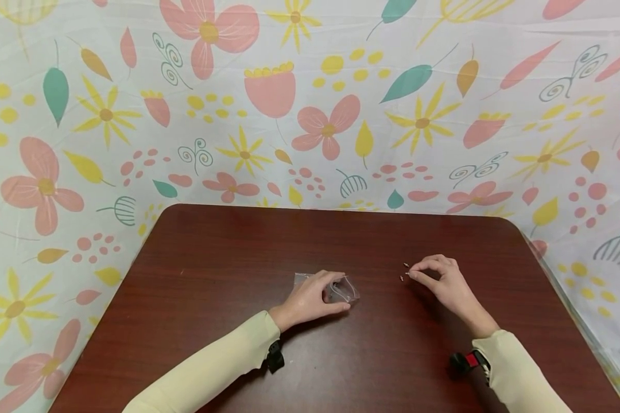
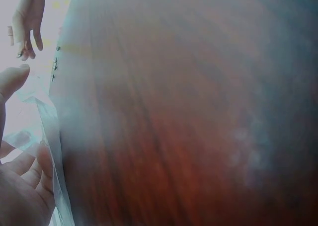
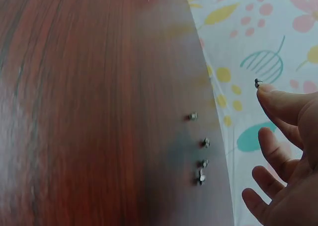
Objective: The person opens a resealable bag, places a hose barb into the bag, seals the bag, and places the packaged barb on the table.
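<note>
My left hand (image 1: 307, 299) holds a small clear zip bag (image 1: 345, 289) on the table, thumb and fingers curved around it with its mouth spread apart. To the right, my right hand (image 1: 446, 287) pinches a tiny metal screw-like piece (image 3: 257, 83) between thumb and fingertip, above the table surface. Several similar small metal pieces (image 3: 200, 177) lie loose below that hand. They are too small to tell their exact kind. In the left wrist view the bag's edge (image 2: 55, 151) runs beside the left fingers. What the bag contains is hard to make out.
A dark reddish-brown wooden table (image 1: 227, 241) with rounded far corners lies under both hands. Behind it hangs a white cloth (image 1: 310, 74) printed with flowers and leaves. Each wrist wears a dark strapped device (image 1: 275, 357).
</note>
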`<action>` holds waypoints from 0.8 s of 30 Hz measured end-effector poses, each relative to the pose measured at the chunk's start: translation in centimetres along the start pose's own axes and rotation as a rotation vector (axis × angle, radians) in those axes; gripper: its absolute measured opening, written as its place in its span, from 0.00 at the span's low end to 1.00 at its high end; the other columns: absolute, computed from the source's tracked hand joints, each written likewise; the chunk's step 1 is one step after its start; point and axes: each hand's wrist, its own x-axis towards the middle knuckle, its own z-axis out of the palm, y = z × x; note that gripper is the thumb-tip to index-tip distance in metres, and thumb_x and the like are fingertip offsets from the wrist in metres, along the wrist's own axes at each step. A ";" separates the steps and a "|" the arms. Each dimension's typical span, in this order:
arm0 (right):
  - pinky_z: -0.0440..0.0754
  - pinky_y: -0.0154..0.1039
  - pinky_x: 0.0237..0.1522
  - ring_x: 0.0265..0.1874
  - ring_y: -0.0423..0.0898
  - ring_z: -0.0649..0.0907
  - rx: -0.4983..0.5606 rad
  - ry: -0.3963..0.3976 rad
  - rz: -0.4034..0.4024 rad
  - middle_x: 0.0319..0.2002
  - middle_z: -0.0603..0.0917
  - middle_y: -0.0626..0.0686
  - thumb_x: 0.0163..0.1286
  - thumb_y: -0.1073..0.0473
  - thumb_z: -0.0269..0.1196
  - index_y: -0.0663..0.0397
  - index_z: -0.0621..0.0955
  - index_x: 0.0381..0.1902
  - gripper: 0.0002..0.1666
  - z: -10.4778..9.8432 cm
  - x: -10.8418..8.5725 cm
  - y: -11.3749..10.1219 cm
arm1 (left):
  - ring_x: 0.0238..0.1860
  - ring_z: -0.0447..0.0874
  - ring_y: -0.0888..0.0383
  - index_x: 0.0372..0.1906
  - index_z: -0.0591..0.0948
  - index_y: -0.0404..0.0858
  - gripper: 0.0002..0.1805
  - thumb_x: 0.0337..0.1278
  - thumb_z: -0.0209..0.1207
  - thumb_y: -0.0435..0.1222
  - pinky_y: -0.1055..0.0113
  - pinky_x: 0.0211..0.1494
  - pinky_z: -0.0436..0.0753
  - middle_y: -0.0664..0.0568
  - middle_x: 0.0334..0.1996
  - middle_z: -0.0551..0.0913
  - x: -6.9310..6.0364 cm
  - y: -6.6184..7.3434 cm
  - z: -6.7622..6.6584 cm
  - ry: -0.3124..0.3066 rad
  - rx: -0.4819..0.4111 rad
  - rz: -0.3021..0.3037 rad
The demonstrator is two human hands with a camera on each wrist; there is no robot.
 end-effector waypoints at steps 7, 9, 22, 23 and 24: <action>0.65 0.50 0.50 0.50 0.53 0.71 0.011 -0.043 -0.025 0.41 0.82 0.53 0.68 0.63 0.73 0.49 0.90 0.37 0.03 0.7 0.4 -1.3 | 0.32 0.77 0.69 0.74 0.75 0.47 0.39 0.60 0.71 0.55 0.73 0.35 0.77 0.53 0.59 0.81 0.0 0.1 0.0 -0.001 0.008 0.005; 0.66 0.48 0.48 0.49 0.51 0.70 0.011 -0.048 -0.030 0.41 0.82 0.52 0.68 0.64 0.72 0.47 0.90 0.37 0.05 1.0 0.6 -1.6 | 0.33 0.77 0.69 0.74 0.75 0.47 0.39 0.60 0.71 0.55 0.73 0.36 0.77 0.53 0.59 0.81 0.0 0.1 0.0 0.000 0.008 0.006; 0.69 0.52 0.50 0.49 0.52 0.71 0.042 -0.078 -0.048 0.40 0.82 0.50 0.67 0.63 0.73 0.47 0.90 0.37 0.05 2.8 1.1 -3.2 | 0.33 0.77 0.69 0.73 0.76 0.47 0.39 0.59 0.72 0.55 0.73 0.37 0.77 0.54 0.58 0.81 0.0 0.1 0.0 0.008 0.020 0.008; 0.69 0.52 0.49 0.49 0.52 0.71 0.043 -0.078 -0.050 0.40 0.82 0.50 0.66 0.63 0.74 0.46 0.91 0.37 0.05 3.0 1.1 -3.4 | 0.33 0.77 0.69 0.73 0.76 0.47 0.39 0.59 0.72 0.55 0.73 0.37 0.77 0.54 0.58 0.81 0.0 0.1 0.0 0.009 0.019 0.008; 0.70 0.52 0.49 0.49 0.52 0.71 0.045 -0.078 -0.054 0.40 0.82 0.50 0.66 0.63 0.74 0.46 0.91 0.37 0.05 3.1 1.1 -3.5 | 0.33 0.77 0.69 0.73 0.76 0.47 0.39 0.59 0.72 0.55 0.73 0.37 0.77 0.54 0.58 0.81 0.0 0.1 0.0 0.009 0.016 0.009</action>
